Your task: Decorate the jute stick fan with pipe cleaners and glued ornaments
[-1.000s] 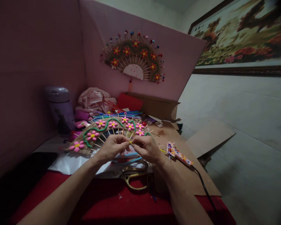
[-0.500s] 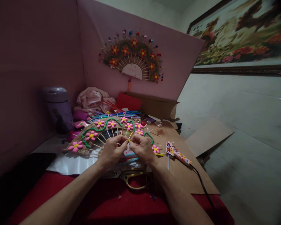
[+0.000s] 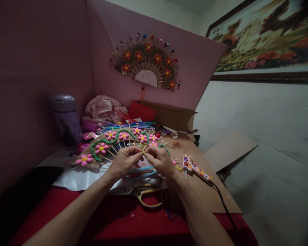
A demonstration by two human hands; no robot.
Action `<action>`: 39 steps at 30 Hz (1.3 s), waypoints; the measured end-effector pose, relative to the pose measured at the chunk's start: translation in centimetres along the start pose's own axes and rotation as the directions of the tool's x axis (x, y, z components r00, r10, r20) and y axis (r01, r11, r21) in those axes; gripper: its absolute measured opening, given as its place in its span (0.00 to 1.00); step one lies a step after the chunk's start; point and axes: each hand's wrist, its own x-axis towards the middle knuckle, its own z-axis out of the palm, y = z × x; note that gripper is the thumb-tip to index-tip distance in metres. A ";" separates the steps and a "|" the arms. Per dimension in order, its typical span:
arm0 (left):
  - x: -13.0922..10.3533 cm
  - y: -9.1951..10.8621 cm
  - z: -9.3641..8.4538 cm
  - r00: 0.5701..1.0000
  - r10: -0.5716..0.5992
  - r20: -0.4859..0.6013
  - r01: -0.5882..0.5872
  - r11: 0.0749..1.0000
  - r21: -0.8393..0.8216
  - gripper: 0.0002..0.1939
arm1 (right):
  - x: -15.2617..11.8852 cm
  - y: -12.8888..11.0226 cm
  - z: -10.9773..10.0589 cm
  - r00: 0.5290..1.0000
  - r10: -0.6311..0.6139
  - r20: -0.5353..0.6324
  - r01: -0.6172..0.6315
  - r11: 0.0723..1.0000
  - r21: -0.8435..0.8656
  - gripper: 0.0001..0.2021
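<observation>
The left hand and right hand pinch a small yellow piece between them, at the flowered fan's near side. Scissors lie nearer, one handle over red cloth. Right, a glue gun sits inside the cardboard's right edge.

Scissors, glue gun and framed picture suggest a home craft corner.

Red tabletop beneath cardboard, white sheet, scissors.
</observation>
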 end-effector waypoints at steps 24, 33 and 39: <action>0.6 -0.4 -0.5 0.993 -0.117 0.011 0.118 0.983 -0.142 0.16 | -0.2 -0.2 -0.1 0.995 -0.079 -0.062 0.066 0.980 -0.187 0.04; 0.7 -0.6 -0.7 0.996 -0.086 0.009 0.086 0.994 -0.073 0.15 | -0.2 0.0 -0.3 0.994 -0.093 -0.059 0.081 0.979 -0.188 0.04; 0.6 -0.8 -0.3 0.996 -0.091 -0.022 0.088 0.988 -0.124 0.15 | -0.3 -0.1 0.2 0.991 -0.125 -0.045 0.111 0.966 -0.232 0.04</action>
